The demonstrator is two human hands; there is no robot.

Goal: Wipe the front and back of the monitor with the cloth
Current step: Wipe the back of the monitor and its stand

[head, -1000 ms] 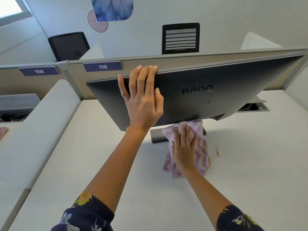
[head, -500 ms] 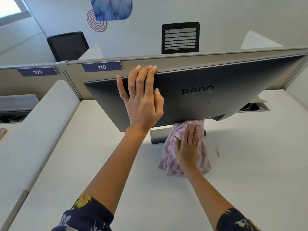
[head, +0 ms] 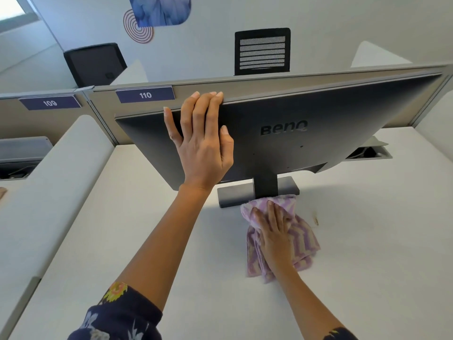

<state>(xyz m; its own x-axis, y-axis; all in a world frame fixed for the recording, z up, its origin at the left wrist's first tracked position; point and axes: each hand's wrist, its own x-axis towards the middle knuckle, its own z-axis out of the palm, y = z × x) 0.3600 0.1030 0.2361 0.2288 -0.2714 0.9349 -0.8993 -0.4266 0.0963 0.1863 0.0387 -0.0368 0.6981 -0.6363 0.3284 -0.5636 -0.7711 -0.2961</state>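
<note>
We are bracing the dark grey monitor (head: 318, 133) with a flat left hand (head: 203, 148), flat right hand (head: 274, 231) pressing the lilac zigzag cloth (head: 304, 236) at its stand (head: 266, 186), back panel likely next.

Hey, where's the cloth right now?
In the head view, the cloth lies on the desk right of centre, under the right hand, touching the monitor stand's base.

1 monitor (head: 318, 133); 1 cloth (head: 302, 239); 2 hands: left hand (head: 203, 148), right hand (head: 274, 231); 2 number plates: plate 109 (head: 50, 103), plate 110 (head: 145, 95); 2 chairs far off: left chair (head: 94, 63), right chair (head: 262, 51)
</note>
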